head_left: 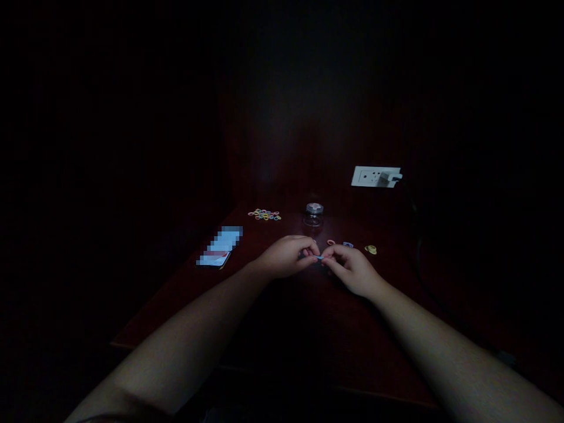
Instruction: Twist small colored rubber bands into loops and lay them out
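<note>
My left hand (291, 256) and my right hand (350, 267) meet above the dark red table, fingertips pinched together. Between them shows a bit of a small light blue hair tie (319, 257), held from both sides; most of it is hidden by the fingers. Just beyond my right hand lie a pink hair tie (331, 242) and some blue-violet hair ties (348, 244), partly covered. A little group of yellow hair ties (371, 249) rests to the right of them. Farther left is a loose pile of several mixed-colour hair ties (264, 215).
A small clear lidded jar (314, 215) stands behind my hands. On the left lies a phone (218, 249) with its screen lit. A white wall socket (374, 177) holds a plug, whose dark cable (418, 252) hangs down at the right. The surroundings are very dark.
</note>
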### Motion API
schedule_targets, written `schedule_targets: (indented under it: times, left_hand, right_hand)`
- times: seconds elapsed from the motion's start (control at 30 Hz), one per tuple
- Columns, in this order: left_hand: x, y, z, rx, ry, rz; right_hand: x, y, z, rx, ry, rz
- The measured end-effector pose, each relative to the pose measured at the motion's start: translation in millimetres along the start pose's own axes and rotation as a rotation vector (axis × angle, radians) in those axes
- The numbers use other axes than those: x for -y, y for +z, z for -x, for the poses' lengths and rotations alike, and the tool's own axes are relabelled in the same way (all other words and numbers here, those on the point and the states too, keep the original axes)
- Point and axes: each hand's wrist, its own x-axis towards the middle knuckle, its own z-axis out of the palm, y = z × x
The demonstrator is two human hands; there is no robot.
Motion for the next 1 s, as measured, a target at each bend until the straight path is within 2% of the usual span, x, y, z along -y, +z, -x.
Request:
schedule_targets:
  times: [0.37,0.6,0.8,0.9,1.0]
  left_hand:
    - [3,0.4,-1,0.027,0.047,-0.064]
    - [5,1.9,1,0.031,0.038,-0.049]
    - [5,1.2,2,0.017,0.037,-0.015]
    - [4,1.1,3,0.008,0.034,-0.026]
    - [4,1.9,3,-0.012,0.03,-0.06]
  right_hand:
    - [1,-1,1,0.024,0.002,0.008]
    - [-11,-4,-3,-0.052,-0.1,0.113]
    - [-16,-6,-4,-0.119,0.012,0.013]
    - [-14,-3,-3,-0.111,0.068,-0.097]
    - [-10,2,-3,-0.076,0.055,-0.085]
